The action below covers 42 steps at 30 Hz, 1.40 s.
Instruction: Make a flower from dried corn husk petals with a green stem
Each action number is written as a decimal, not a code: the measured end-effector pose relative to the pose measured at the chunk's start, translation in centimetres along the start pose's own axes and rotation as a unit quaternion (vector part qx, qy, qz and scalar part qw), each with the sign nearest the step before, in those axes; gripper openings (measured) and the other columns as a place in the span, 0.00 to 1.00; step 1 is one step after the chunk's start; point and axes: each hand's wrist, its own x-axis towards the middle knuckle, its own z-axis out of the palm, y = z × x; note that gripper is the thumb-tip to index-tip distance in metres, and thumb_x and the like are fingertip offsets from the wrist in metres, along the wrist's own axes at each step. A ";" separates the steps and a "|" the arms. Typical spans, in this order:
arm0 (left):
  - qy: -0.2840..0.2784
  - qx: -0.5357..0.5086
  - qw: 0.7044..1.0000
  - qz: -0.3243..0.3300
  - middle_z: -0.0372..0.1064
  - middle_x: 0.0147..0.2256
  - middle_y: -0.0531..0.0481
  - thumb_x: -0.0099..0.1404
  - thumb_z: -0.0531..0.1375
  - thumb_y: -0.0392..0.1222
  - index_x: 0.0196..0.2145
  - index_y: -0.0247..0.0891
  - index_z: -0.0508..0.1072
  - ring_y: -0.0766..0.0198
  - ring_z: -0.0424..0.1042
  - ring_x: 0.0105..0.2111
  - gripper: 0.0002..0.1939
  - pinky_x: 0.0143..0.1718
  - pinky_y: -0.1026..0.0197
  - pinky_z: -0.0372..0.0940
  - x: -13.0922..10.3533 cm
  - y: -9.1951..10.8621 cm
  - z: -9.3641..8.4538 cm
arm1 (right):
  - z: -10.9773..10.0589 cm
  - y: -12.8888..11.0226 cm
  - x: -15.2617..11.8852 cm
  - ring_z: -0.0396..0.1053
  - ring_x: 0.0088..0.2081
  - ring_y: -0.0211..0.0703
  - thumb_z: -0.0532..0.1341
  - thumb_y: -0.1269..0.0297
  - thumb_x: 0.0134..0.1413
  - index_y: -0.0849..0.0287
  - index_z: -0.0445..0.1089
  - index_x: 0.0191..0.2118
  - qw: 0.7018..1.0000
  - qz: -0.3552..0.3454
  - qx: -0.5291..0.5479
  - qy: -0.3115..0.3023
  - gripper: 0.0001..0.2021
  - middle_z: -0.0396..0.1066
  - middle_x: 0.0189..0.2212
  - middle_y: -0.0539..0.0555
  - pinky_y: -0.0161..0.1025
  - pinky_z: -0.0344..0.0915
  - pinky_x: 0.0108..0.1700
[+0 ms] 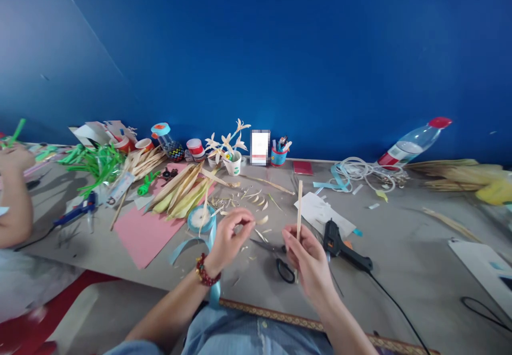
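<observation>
My right hand (306,253) is closed around a slim pale wooden stick (300,200), held nearly upright over the table. My left hand (234,235) pinches thumb to forefinger, with a small curved piece of corn husk (262,220) at the fingertips. Between and below the hands lie dark-handled scissors (285,270), partly hidden by my right hand. A roll of light blue ribbon (201,219) lies beside my left hand, its loose end trailing under the wrist. Just right of my right hand rests a black glue gun (346,248). Small curled husk pieces (258,199) are scattered ahead.
Corn husks (180,192) lie over pink paper (142,237) at left. A cup of husk flowers (234,164) and a pen holder (279,156) stand by the wall. A tilted plastic bottle (416,142) is at right. Another person's arm (15,200) reaches in from the left.
</observation>
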 end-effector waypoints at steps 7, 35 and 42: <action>-0.099 0.206 0.973 0.014 0.71 0.31 0.49 0.66 0.57 0.35 0.30 0.37 0.74 0.63 0.71 0.31 0.08 0.35 0.63 0.64 4.0 -4.1 2.2 | -1.6 1.5 0.1 0.46 0.16 0.26 0.68 0.46 0.49 0.59 0.66 0.32 0.997 -0.015 -0.082 -0.002 0.20 0.57 0.20 0.42 0.28 0.41 0.17; -0.069 0.344 0.936 0.019 0.73 0.42 0.45 0.70 0.53 0.36 0.44 0.38 0.74 0.59 0.72 0.43 0.11 0.45 0.58 0.66 5.5 -4.0 -4.7 | -4.5 1.3 -0.1 0.69 0.25 0.41 0.57 0.52 0.61 0.57 0.67 0.35 0.927 -0.142 -0.348 -0.017 0.13 0.69 0.24 0.51 0.33 0.64 0.26; -0.128 0.387 0.913 -0.004 0.71 0.38 0.48 0.65 0.61 0.38 0.37 0.41 0.76 0.58 0.71 0.39 0.04 0.43 0.57 0.64 2.6 -5.2 -7.9 | -6.2 3.2 1.1 0.79 0.35 0.51 0.48 0.64 0.63 0.58 0.67 0.50 0.721 -0.287 -0.629 0.043 0.15 0.79 0.43 0.61 0.39 0.71 0.30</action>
